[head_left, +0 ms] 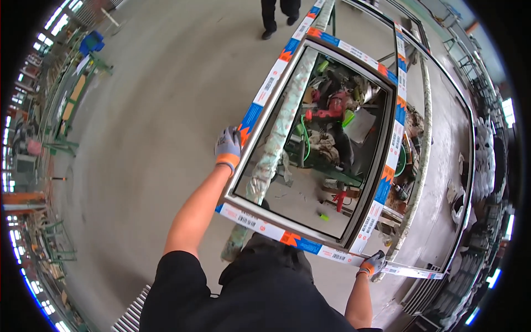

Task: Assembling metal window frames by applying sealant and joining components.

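A large window frame [255, 112], wrapped in white, blue and orange printed protective tape, lies in front of me. Its left section has a dark inner sash [381, 160] around a see-through opening. My left hand [228, 145], in a grey glove with an orange cuff, is closed round the frame's left edge. Farther right, my right hand [373, 264], gloved the same way, grips the near edge where two sections meet. Its fingers are partly hidden by the frame. Beneath the frame run two padded support bars, the left one [282, 124] wrapped in shiny, worn film.
Through the opening shows a cluttered lower shelf with a red power tool [332, 106], rags [323, 145] and a green hose [306, 141]. Another person's legs [269, 15] stand beyond the far end. A green workbench [74, 99] is at left; racks of profiles [478, 249] line the right.
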{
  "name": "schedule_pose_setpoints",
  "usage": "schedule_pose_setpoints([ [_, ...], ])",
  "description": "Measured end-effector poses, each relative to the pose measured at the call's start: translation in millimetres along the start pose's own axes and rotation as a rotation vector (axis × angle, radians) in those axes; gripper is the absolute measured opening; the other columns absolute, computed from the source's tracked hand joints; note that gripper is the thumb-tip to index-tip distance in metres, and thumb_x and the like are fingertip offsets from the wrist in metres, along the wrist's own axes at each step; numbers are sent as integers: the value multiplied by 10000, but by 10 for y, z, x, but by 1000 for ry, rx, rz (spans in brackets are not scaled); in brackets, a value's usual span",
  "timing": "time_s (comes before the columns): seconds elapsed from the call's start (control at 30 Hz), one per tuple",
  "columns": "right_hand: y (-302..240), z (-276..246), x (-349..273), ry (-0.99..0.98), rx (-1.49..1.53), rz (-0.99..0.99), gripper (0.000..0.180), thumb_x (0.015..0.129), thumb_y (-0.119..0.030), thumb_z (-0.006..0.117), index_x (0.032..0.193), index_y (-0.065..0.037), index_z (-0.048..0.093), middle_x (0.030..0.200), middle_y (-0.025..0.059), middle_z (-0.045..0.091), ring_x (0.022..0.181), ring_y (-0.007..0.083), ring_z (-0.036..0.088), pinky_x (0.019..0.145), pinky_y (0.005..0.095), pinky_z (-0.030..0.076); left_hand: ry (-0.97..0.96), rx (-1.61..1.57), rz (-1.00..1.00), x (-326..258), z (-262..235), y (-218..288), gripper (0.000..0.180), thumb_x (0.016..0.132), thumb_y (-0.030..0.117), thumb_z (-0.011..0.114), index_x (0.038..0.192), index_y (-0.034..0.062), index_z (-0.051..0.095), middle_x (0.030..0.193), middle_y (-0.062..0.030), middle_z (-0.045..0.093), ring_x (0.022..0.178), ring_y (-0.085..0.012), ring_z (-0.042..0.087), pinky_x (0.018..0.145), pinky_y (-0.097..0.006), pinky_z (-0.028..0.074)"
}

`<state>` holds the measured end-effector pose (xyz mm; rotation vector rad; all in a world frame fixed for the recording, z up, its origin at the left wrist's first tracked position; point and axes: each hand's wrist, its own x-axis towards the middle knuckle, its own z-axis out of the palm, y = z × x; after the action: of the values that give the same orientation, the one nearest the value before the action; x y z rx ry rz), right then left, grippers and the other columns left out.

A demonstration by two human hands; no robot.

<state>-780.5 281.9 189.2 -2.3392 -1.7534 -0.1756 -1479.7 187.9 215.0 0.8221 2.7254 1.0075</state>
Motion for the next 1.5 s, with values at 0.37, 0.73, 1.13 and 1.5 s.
schedule_pose_setpoints([
  [0.37,43,-35,-55,-9,-35,43,210,918,-156,524,1005,-75,697,997,184,639,1036,369,530,968,457,402,41,169,-14,-30,188,126,286,926,190,514,1175,70,589,1109,-162,628,1019,-363,602,858,-456,488],
  [0.73,-248,-87,37,2,20,-11,193,859,-182,538,892,-98,709,886,158,656,987,343,581,1055,465,362,68,-183,-31,212,316,-415,290,989,203,482,1109,5,657,1004,-161,699,913,-281,656,830,-407,494],
  [1.13,-147,-405,53,-26,280,36,183,812,-223,611,930,-102,683,929,119,650,1018,323,564,1138,522,245,-163,-180,576,-1484,360,724,453,901,91,564,1330,-31,484,1331,-189,529,1240,-344,501,1052,-428,406],
  [1.5,1116,-374,1524,-88,457,-53,248,789,-136,672,1033,-96,654,990,124,650,972,338,585,870,422,453,-345,296,596,-3283,1077,1982,373,871,127,535,1228,23,556,1235,-191,542,1149,-386,477,1013,-482,350],
])
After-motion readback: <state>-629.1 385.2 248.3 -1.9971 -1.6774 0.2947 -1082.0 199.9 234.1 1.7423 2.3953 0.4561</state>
